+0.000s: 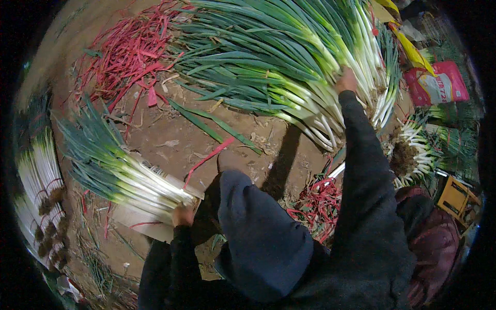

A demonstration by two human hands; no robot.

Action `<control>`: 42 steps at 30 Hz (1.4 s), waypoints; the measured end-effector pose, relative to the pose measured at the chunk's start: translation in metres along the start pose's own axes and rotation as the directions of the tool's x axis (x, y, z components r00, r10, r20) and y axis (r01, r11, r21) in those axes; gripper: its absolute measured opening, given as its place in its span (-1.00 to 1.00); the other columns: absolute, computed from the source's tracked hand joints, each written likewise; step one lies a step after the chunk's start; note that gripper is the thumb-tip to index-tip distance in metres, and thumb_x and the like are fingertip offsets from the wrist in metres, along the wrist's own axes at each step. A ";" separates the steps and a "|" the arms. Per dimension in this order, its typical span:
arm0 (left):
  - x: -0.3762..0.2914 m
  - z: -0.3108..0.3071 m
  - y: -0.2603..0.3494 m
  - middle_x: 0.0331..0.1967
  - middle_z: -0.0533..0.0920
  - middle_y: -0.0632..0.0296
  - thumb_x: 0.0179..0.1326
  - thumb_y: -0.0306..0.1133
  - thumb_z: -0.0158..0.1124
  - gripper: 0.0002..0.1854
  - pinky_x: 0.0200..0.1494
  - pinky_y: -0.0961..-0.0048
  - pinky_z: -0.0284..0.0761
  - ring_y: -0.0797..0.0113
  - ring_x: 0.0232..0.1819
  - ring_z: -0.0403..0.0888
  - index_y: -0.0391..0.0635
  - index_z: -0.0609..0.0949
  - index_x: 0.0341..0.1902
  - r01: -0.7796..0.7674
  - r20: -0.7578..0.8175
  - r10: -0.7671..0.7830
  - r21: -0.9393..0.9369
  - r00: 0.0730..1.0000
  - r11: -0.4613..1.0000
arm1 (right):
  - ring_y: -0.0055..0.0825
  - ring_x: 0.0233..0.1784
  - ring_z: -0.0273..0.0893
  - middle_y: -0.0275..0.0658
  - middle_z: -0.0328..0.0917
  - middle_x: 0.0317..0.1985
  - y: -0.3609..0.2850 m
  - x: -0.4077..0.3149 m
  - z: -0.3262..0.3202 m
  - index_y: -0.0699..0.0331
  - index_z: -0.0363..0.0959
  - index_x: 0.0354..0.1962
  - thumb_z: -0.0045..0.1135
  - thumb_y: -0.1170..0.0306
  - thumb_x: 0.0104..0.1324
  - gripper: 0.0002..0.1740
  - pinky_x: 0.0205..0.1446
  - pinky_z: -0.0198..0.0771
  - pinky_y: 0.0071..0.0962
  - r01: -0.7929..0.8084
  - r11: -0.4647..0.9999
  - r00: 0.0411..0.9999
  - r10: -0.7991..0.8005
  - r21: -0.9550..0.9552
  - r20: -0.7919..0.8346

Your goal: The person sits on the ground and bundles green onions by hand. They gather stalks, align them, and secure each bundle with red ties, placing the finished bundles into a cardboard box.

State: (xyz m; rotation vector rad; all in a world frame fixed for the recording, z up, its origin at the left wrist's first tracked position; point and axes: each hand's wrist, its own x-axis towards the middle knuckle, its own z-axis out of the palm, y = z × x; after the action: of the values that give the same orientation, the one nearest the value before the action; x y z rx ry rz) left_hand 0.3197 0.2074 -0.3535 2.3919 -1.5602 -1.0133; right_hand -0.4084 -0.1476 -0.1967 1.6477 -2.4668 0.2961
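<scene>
My left hand [182,215] is against the root ends of a bunch of long green onions [145,186]. Its fingers are partly hidden. This bunch lies on a sheet of cardboard [155,231], white stalks towards me and green leaves pointing to the upper left. My right arm reaches far forward, and my right hand [346,81] has its fingers around white stalks in a large heap of green onions [267,62]. The heap's leaves spread left, and its pale root ends point towards the lower right.
Red plastic strips [128,54] lie tangled at upper left, with more strips [319,203] beside my trouser leg [255,224]. Tied onion bundles [40,170] line the left edge. At right are a pink bag [438,83], rooted onions [412,151] and a wooden frame [457,197].
</scene>
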 end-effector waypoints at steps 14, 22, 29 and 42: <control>0.063 -0.209 0.334 0.26 0.55 -0.15 0.37 -0.16 0.38 -0.20 0.28 0.26 0.51 0.09 0.27 0.57 -0.39 0.27 0.50 -0.402 -0.260 0.355 -0.811 0.898 0.426 | -0.62 -0.36 0.47 -0.26 0.55 -0.25 -0.330 -0.175 -0.108 0.38 0.37 0.32 0.12 0.33 0.53 -0.50 -0.29 0.43 -0.57 -0.775 -0.025 0.462 -0.704 0.631 0.539; 0.123 -0.340 0.280 -0.31 0.44 0.22 0.57 -0.25 0.14 -0.77 -0.25 0.06 0.30 0.29 -0.36 0.36 -0.21 0.50 -0.06 -0.331 -0.413 -0.059 -0.799 0.909 0.502 | -0.49 0.08 0.61 -0.23 0.60 0.10 -0.505 -0.252 -0.093 0.24 0.25 0.48 0.16 0.24 0.52 -0.34 0.19 0.51 -0.42 -0.543 0.097 0.222 -0.941 0.834 0.254; 0.153 -0.342 0.091 -0.03 0.63 -0.08 0.58 -0.15 0.07 -0.47 -0.09 0.08 0.44 0.09 -0.11 0.56 -0.44 0.48 0.30 -0.386 -0.765 -0.019 -0.346 0.644 0.855 | -0.44 0.14 0.62 -0.21 0.61 0.17 -0.455 -0.306 -0.040 0.25 0.37 0.41 0.25 0.26 0.46 -0.37 0.25 0.55 -0.40 -0.512 0.258 0.224 -0.881 0.819 0.417; 0.174 -0.188 -0.005 -0.13 0.67 -0.07 0.53 -0.24 0.15 -0.44 -0.30 0.25 0.71 0.14 -0.25 0.72 -0.38 0.35 0.42 -0.375 -0.629 -0.311 -0.716 0.712 0.589 | -0.36 0.06 0.63 -0.14 0.63 0.14 -0.374 -0.345 -0.006 0.38 0.39 0.35 0.29 0.36 0.33 -0.34 0.17 0.52 -0.31 -0.827 0.309 0.052 -0.791 0.470 0.610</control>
State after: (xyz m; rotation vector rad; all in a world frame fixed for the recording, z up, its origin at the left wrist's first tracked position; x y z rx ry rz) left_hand 0.4769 0.0142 -0.2922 1.6832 -0.5976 -0.4688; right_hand 0.0683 0.0225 -0.2463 3.3806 -3.6611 1.5204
